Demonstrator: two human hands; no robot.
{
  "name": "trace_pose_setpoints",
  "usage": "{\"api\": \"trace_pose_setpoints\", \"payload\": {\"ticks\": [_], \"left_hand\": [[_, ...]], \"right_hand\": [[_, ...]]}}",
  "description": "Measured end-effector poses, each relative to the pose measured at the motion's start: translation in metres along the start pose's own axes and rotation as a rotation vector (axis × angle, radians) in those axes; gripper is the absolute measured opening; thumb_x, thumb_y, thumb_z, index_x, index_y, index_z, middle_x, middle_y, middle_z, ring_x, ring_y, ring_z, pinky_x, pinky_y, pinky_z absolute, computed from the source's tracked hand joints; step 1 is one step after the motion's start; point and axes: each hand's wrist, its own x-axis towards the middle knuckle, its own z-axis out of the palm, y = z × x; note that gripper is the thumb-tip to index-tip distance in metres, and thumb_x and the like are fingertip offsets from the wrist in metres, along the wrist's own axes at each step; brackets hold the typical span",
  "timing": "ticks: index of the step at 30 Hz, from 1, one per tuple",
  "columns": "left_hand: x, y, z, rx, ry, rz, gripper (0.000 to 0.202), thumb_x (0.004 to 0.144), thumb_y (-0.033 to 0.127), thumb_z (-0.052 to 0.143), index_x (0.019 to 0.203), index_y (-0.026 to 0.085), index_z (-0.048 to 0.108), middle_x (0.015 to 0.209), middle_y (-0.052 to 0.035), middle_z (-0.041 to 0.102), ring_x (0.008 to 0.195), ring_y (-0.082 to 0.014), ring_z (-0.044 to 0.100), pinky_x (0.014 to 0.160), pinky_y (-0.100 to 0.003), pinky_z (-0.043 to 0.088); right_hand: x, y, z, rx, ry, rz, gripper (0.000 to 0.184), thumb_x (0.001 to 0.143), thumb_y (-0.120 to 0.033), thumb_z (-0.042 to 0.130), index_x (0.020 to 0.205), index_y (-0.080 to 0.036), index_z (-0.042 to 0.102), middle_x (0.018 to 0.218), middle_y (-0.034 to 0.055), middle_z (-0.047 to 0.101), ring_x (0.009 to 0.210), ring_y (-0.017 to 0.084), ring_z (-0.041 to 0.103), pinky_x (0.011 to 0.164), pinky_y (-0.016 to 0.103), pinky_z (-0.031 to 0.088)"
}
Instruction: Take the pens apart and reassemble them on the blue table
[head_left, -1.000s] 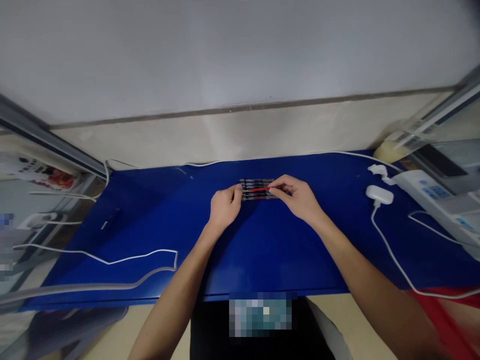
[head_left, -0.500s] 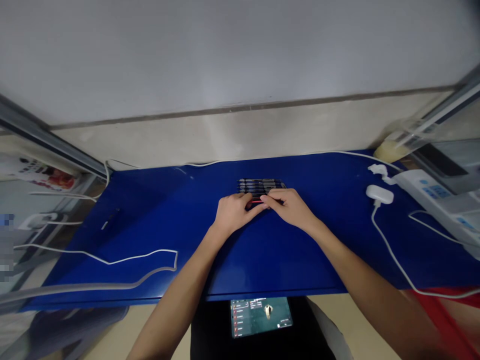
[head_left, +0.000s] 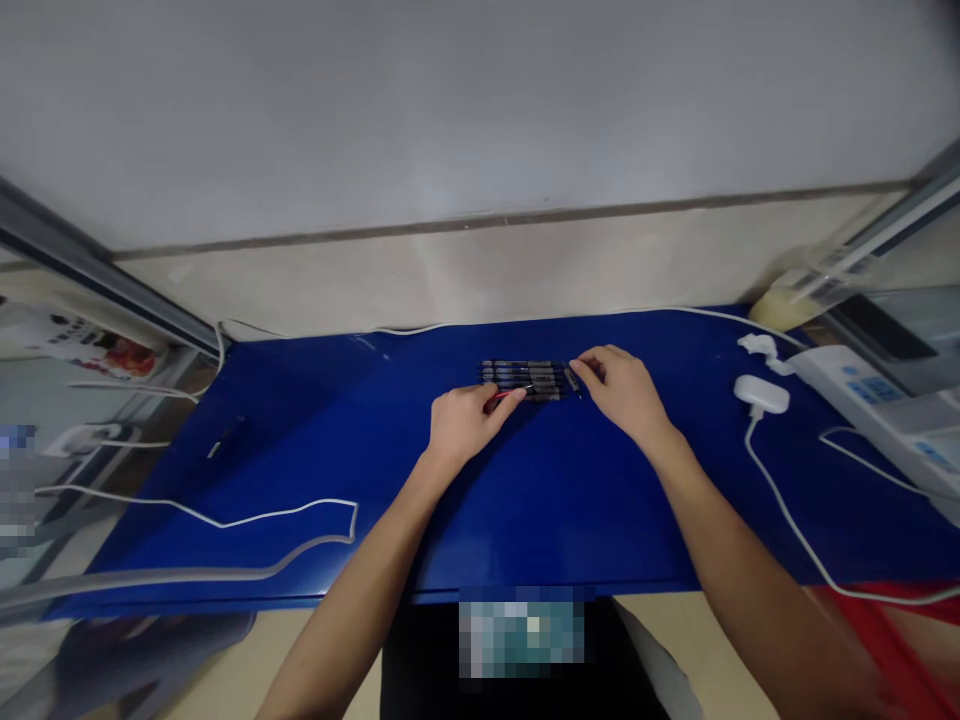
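Note:
My left hand (head_left: pixel 469 420) is closed, with thumb and fingers pinching a thin red pen refill (head_left: pixel 504 395) that has a pale tip. Just beyond it, several black pens with grey grips (head_left: pixel 521 370) lie side by side in a row on the blue table (head_left: pixel 570 500). To the right of that row, a short dark pen barrel piece (head_left: pixel 572 379) stands at a slant. The thumb and fingertips of my right hand (head_left: pixel 619 390) meet at its upper end. My left fingers partly cover the nearest pens.
A white charger (head_left: pixel 760 393) with its cable lies on the right, beside crumpled tissue (head_left: pixel 763 350) and a white device with blue keys (head_left: pixel 870 385). A small dark object (head_left: pixel 223 440) lies at the left. White cables (head_left: pixel 277 515) cross the left side. A blurred screen (head_left: pixel 521 635) rests on my lap.
My right hand has left the red refill and moved right to the short pen piece. My left hand keeps the refill, now tilted upward to the right. More of the pen row shows.

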Motion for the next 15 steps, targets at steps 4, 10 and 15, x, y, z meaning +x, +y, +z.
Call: {"api": "trace_pose_setpoints", "payload": {"ticks": [4, 10, 15], "left_hand": [[0.000, -0.001, 0.001, -0.001, 0.035, -0.015, 0.061, 0.094, 0.068, 0.041, 0.061, 0.019, 0.058, 0.059, -0.0008, 0.061, 0.052, -0.0115, 0.049, 0.053, -0.027, 0.021], [0.001, -0.003, 0.001, -0.009, 0.043, -0.026, 0.061, 0.095, 0.067, 0.040, 0.061, 0.019, 0.055, 0.058, 0.0006, 0.061, 0.052, -0.0109, 0.050, 0.052, -0.026, 0.021], [0.001, -0.004, 0.001, -0.003, 0.031, -0.040, 0.061, 0.095, 0.068, 0.040, 0.061, 0.019, 0.054, 0.058, 0.0004, 0.061, 0.052, -0.0115, 0.050, 0.052, -0.026, 0.021]], "right_hand": [[0.001, 0.019, 0.003, -0.087, -0.064, 0.048, 0.029, 0.086, -0.039, 0.069, 0.107, -0.019, 0.069, 0.095, 0.0110, 0.066, 0.085, 0.027, 0.061, 0.079, 0.042, 0.050], [-0.003, 0.017, 0.005, -0.216, -0.201, 0.051, 0.036, 0.079, -0.044, 0.076, 0.103, -0.017, 0.069, 0.106, 0.0131, 0.065, 0.104, 0.034, 0.058, 0.089, 0.046, 0.049], [-0.003, 0.012, 0.002, -0.175, -0.218, 0.103, 0.010, 0.084, -0.027, 0.069, 0.082, -0.019, 0.065, 0.091, 0.0100, 0.067, 0.090, 0.028, 0.063, 0.076, 0.039, 0.050]]}}
